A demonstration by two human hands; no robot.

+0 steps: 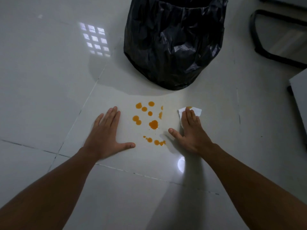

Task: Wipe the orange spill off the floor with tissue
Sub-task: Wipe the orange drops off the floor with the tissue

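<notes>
Both hands lie flat on a pale, glossy tiled floor [49, 100], seen from above with the forearms reaching in from the bottom corners. The left hand [106, 135] rests palm down with fingers together and thumb spread toward the right; its grip is open and holds nothing, and it lies just left of the spill without touching any drop.

The orange spill [150, 121] is a scatter of separate round drops between the two hands: a few small ones at the top, a larger blot near the middle with fine specks around it, and a short chain of drops lower down, close to the right thumb.

The right hand [191, 133] presses flat on a white tissue [196, 111], fingers extended and thumb splayed to the left. The grip is open, not closed around the tissue; the palm and fingers simply pin it to the floor. The tissue pokes out beyond the fingertips, to the right of the drops, and its far edge shows a small orange stain, which may be a drop soaking through, though the dim light makes that hard to confirm.

Behind the spill stands a bin lined with a crumpled black bag [172, 45]. A black chair base [272, 37] crosses the upper right corner.
</notes>
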